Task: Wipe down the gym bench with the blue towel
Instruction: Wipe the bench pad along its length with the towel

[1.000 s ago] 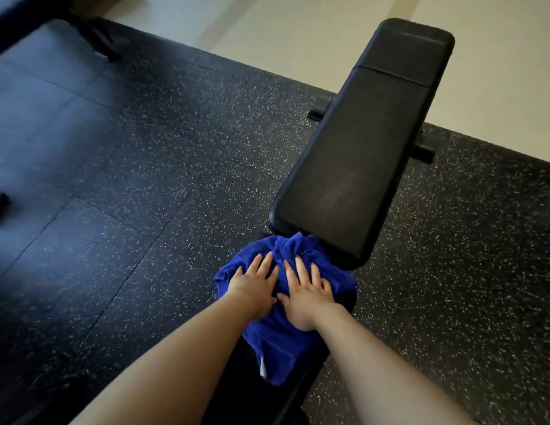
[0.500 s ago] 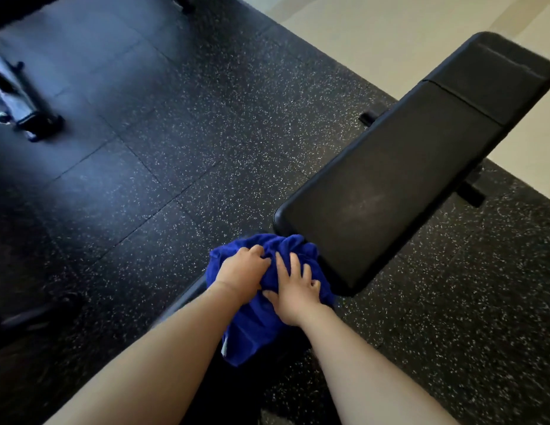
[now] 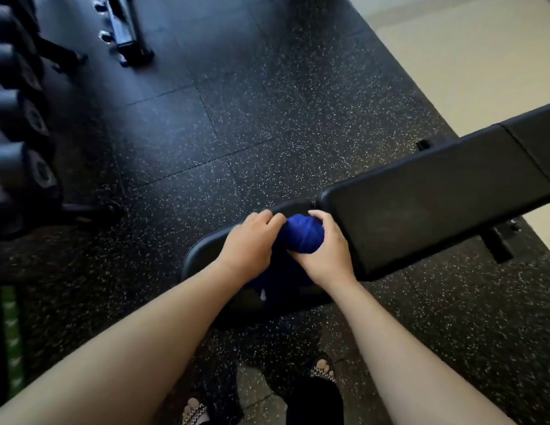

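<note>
Soft blue cloth towel (image 3: 304, 237), matt black padded bench (image 3: 421, 207), speckled rough rubber floor (image 3: 237, 124).

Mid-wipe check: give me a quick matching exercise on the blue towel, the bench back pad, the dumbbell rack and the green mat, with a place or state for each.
1. blue towel
2. back pad
3. dumbbell rack
4. green mat

A. far left edge, upper part
B. bunched between left hand and right hand
C. stretches off to the right
D. lower left edge

Pairs: 1-B, 2-C, 3-A, 4-D
</note>
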Demonstrator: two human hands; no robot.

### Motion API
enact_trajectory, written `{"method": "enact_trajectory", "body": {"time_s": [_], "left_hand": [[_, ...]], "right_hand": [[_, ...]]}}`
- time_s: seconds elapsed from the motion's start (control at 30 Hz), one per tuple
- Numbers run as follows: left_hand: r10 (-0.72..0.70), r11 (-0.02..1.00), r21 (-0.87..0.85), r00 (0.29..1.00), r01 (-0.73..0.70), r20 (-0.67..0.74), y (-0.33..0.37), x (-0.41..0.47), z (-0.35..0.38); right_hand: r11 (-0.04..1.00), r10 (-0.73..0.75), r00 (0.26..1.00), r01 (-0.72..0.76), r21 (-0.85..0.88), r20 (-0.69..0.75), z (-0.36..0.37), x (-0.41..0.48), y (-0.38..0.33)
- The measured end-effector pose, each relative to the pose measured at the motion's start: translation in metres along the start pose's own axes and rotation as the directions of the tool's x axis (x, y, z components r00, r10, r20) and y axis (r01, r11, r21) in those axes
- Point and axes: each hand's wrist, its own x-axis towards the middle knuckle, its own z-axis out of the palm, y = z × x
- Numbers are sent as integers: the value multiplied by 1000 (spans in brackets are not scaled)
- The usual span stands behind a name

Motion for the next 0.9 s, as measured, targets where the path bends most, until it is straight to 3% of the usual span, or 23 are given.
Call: {"method": "enact_trajectory", "body": {"time_s": [0.1,0.17,0.23,0.33,0.4,0.47,0.53,0.63,0.73,0.9], "left_hand": [[33,997,71,990,-24,-134,-30,-23,-24],[78,985,163,986,-53,-148,-50,-42,-23],[98,967,244,993,-78,-70,-66,-64,-15],[85,966,227,981,-124,175,-83,-98,8],[76,979,165,961,-123,265,-94,-114,22],[70,984,148,977,-101,199,-98,-120,28],[55,984,155,983,-84,178,-101,-117,36],[41,971,215,956,-107,290,-108,-106,52],[-23,979,197,942,-47,336,-113,-96,62],[-35,980,200,956,-26,292,-106,-81,62]], "right_hand": [[993,-107,994,106,-53,-16,18,-11,-34],[983,-133,991,136,-121,27,35,-26,-42],[972,-76,984,110,-208,161,52,-44,-37],[940,46,945,69,-334,323,75,-68,-24],[936,-4,976,80,-344,218,89,-72,-24],[929,-57,993,92,-359,106,103,-67,-29],[899,22,983,60,-435,182,117,-59,-32],[780,157,939,72,-621,306,143,-57,-22],[724,125,957,92,-684,261,158,-55,-11],[712,94,964,108,-693,247,155,-34,-10]]}}
